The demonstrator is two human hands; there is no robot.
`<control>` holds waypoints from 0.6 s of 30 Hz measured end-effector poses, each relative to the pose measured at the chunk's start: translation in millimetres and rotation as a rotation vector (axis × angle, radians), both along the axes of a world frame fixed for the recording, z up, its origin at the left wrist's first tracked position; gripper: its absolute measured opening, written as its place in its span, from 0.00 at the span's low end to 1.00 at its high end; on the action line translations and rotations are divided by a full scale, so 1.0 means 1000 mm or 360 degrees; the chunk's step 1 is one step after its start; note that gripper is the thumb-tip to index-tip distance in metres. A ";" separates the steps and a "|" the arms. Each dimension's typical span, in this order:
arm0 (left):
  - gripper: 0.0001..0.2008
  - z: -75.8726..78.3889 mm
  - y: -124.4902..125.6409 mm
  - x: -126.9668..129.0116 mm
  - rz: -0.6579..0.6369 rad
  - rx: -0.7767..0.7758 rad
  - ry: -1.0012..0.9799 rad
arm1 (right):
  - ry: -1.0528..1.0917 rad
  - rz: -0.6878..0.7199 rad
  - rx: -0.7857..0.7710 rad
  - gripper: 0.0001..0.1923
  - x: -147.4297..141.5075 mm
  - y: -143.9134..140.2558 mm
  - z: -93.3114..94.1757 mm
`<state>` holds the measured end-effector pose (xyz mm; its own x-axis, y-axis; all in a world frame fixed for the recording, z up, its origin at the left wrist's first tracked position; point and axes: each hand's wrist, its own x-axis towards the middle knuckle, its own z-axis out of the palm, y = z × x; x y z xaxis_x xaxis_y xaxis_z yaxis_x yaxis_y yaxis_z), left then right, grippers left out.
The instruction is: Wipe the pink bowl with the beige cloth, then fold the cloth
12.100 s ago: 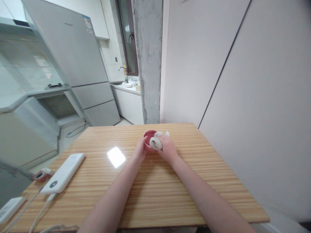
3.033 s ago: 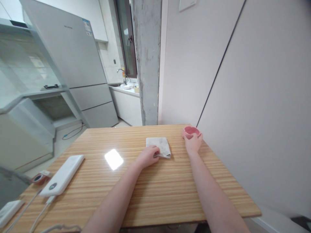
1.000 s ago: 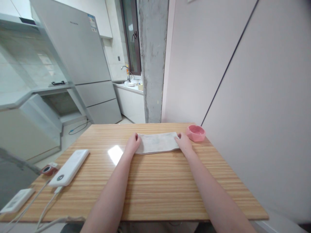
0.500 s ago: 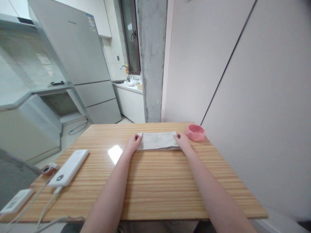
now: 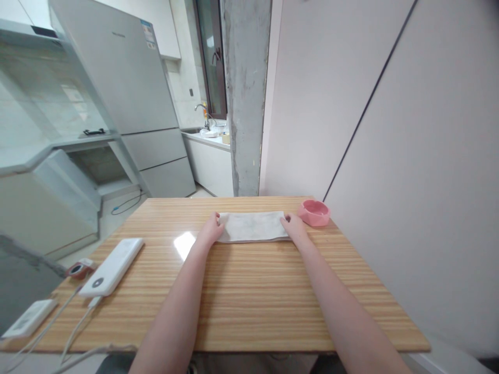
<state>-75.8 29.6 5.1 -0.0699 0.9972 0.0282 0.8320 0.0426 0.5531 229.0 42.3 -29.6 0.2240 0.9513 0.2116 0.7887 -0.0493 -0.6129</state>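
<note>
A pale grey-white folded cloth (image 5: 251,227) lies as a long flat strip across the far part of the wooden table (image 5: 257,296). My left hand (image 5: 211,228) is closed at the strip's left end, its thumb over the top and the other fingers partly hidden at the edge. At the opposite end, my right hand (image 5: 295,228) pinches the cloth's right edge between thumb and fingers. Just beyond that hand, to the right, sits a pink faceted bowl (image 5: 314,213), apart from the cloth.
A white power bank (image 5: 112,267) with a cable plugged in lies on the table's left side. Near it are a small reddish-brown object (image 5: 80,269) and a white box-like item (image 5: 30,318). A wall (image 5: 390,208) borders the right; a fridge (image 5: 117,78) stands behind left.
My left hand has shifted slightly left, and the cloth's left end now looks flatter and a little wider. My right hand has barely moved.
</note>
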 end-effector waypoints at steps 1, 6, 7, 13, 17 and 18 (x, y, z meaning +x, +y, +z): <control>0.15 0.001 -0.001 0.000 -0.0004 0.0008 -0.0014 | 0.0005 -0.0006 -0.0004 0.08 0.000 0.000 0.000; 0.08 -0.003 0.003 0.003 0.0082 0.0042 -0.0054 | 0.0022 -0.0021 -0.0007 0.07 0.000 0.001 -0.001; 0.08 -0.004 0.003 0.003 0.0095 0.0026 -0.0040 | 0.0016 -0.0021 -0.0007 0.07 0.000 0.001 -0.001; 0.10 0.000 -0.005 0.003 0.0072 -0.0002 0.0254 | -0.0018 -0.0014 -0.0026 0.08 -0.001 0.000 0.000; 0.15 0.008 -0.012 0.005 0.0168 -0.0103 0.0466 | 0.0005 -0.0070 -0.0098 0.12 -0.002 -0.001 0.003; 0.17 0.009 -0.013 0.005 0.0191 -0.0131 0.0478 | 0.0003 -0.0094 -0.0120 0.15 -0.002 -0.001 0.004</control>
